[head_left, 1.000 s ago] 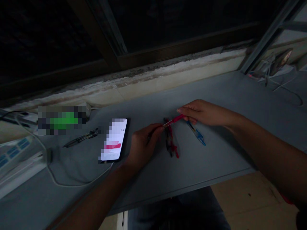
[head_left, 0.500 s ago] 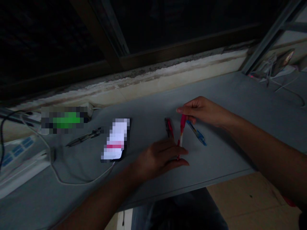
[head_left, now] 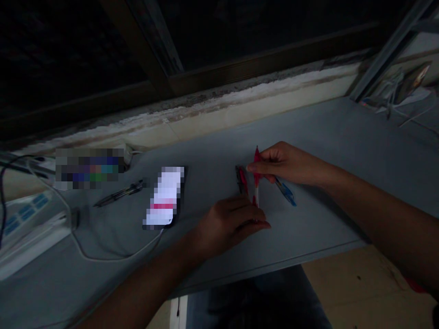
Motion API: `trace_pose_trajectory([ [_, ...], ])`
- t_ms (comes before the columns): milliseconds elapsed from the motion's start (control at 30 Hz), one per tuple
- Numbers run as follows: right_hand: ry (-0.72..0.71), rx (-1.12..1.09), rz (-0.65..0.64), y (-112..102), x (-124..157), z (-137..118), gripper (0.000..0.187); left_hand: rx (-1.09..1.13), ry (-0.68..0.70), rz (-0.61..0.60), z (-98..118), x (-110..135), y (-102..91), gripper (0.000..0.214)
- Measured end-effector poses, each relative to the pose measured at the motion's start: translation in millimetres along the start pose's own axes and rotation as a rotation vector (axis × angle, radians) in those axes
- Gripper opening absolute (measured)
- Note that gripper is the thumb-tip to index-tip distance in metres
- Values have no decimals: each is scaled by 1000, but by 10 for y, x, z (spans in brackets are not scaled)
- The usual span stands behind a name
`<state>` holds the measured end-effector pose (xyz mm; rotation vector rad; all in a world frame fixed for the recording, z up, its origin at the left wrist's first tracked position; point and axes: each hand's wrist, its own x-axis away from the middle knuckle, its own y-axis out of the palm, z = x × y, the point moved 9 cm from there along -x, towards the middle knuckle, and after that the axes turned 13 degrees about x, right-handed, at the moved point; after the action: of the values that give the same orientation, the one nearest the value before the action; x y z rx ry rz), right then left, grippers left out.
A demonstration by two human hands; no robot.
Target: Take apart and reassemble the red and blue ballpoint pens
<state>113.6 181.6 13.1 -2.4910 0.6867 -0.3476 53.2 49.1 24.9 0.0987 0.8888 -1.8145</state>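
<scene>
Okay, right hand (head_left: 284,162) has a red pen (head_left: 257,176) upright in a narrow grip. Left hand (head_left: 233,224) sits at its lower end, grip unclear.

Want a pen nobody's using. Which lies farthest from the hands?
The dark pen left of the phone. The red pen is held between the left hand and right hand; a blue pen and dark-red pen lie nearby.

red-and-white pen (head_left: 256,176) | blue pen (head_left: 286,193) | black-and-red pen (head_left: 242,180) | grey desk (head_left: 329,132)
</scene>
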Motion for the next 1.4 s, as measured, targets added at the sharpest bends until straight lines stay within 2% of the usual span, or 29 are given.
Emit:
trace_pose_trajectory([
  [167, -10, 4, -44, 54, 11, 4, 47, 19, -49, 19, -49, -1, -22, 19],
  [333, -16, 20, -72, 111, 12, 12, 45, 20, -29, 14, -63, 10, -14, 9],
  [567, -49, 15, -75, 108, 23, -50, 43, 11, -27, -16, -45, 13, 11, 6],
  [700, -57, 23, -72, 102, 24, -53, 45, 21, -72, -14, -83, 25, 2, 18],
  [767, -59, 14, -74, 104, 23, -47, 46, 24, -84, -28, -94, 24, 9, 16],
  [1033, -60, 5, -80, 98, 24, -41, 46, 25, -31, -55, -27, 0, 24, 13],
  [1233, -61, 12, -97, 112, 44, -83, 44, -124, 73, -94, 123, -30, 50, 18],
  [1400, -53, 11, -99, 109, 48, -79, 45, -190, 92, -98, 129, -28, 64, 15],
])
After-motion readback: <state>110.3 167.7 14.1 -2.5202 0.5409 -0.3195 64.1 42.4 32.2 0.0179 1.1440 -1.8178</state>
